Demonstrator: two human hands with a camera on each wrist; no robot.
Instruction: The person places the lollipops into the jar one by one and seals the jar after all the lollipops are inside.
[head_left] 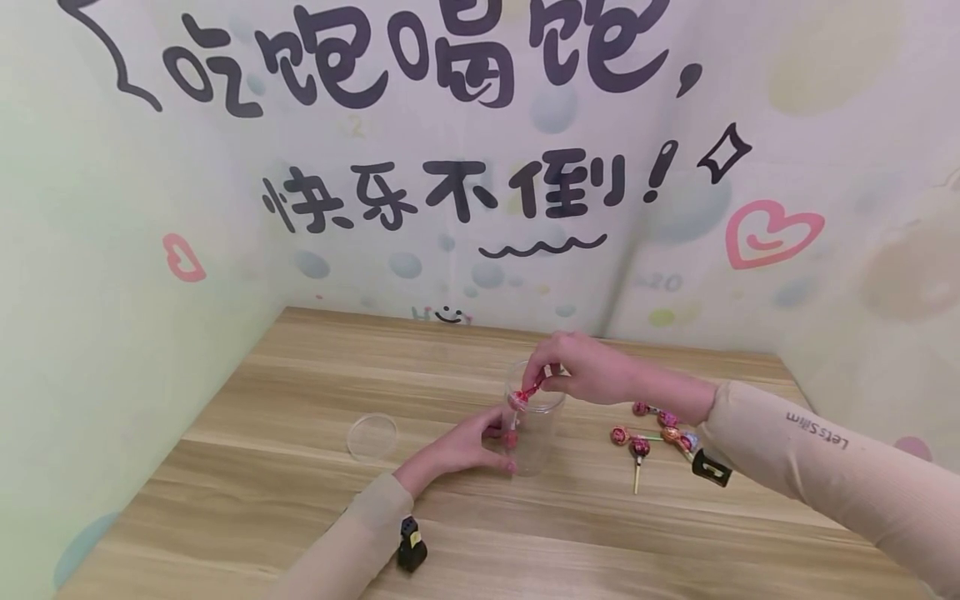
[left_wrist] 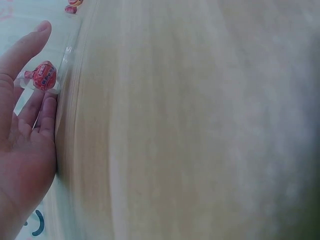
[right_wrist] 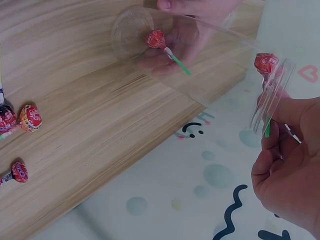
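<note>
A clear plastic jar stands upright on the wooden table. My left hand holds its left side low down, thumb in front and fingers behind. Inside, near the bottom, a red-wrapped lollipop leans with its green stick pointing up; its head shows through the wall in the left wrist view. At the jar's mouth my right hand pinches another red-wrapped lollipop by its stick. This lollipop's head hangs at the rim, and the fingers partly cover its green stick.
Several wrapped lollipops lie in a loose group right of the jar, below the right forearm. A round clear lid lies flat to the left. Behind the table hangs a printed backdrop.
</note>
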